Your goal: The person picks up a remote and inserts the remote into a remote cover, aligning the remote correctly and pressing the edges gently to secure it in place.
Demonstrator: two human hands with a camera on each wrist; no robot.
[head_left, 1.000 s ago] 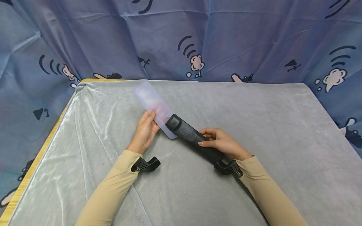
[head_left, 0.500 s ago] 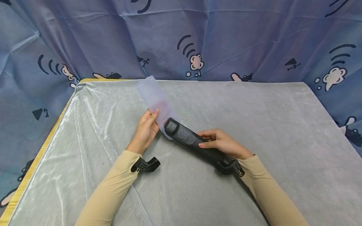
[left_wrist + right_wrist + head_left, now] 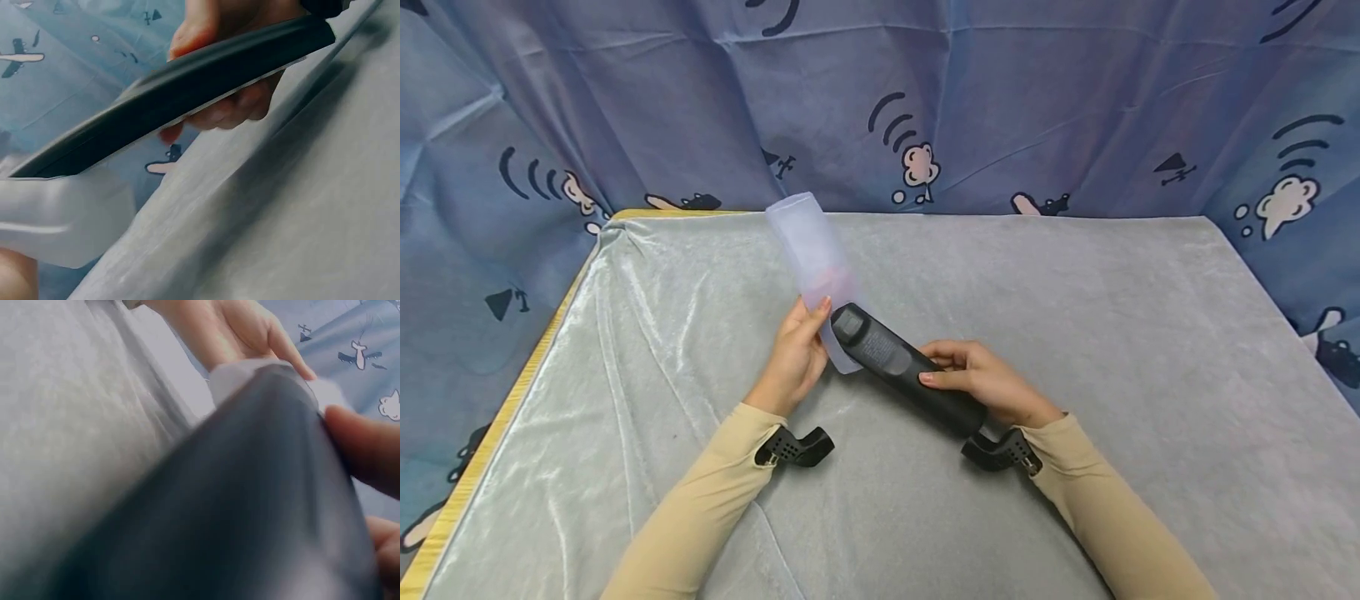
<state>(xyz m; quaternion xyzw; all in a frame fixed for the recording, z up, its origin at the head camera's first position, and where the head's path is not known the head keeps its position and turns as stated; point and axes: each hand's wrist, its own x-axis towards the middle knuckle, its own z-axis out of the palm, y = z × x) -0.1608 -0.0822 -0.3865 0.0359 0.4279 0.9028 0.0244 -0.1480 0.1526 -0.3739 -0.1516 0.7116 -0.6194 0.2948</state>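
My left hand (image 3: pixel 793 358) grips a translucent whitish sleeve-like cover (image 3: pixel 808 237), thumb on its near side and fingers showing pink through it. The cover points up and away, its far end bowed. In my right hand (image 3: pixel 992 383) is a long black remote control (image 3: pixel 883 354), back side up with a label and battery lid, held along its right edge between thumb and fingers. The remote's upper left end overlaps the lower part of the cover. From the left wrist, the tip of the remote (image 3: pixel 181 90) meets the edge of the cover (image 3: pixel 69 212).
A grey velvety cloth (image 3: pixel 1112 350) covers the table, with a yellow wood-look edge (image 3: pixel 497 425) showing at left. Behind hangs a blue printed curtain (image 3: pixel 1045 100). Both wrists carry black camera mounts (image 3: pixel 796 447).
The cover has swung more upright and its far end has bowed into a curve. The left hand has shifted slightly right, and the remote's tip has moved slightly left, showing more of its back.
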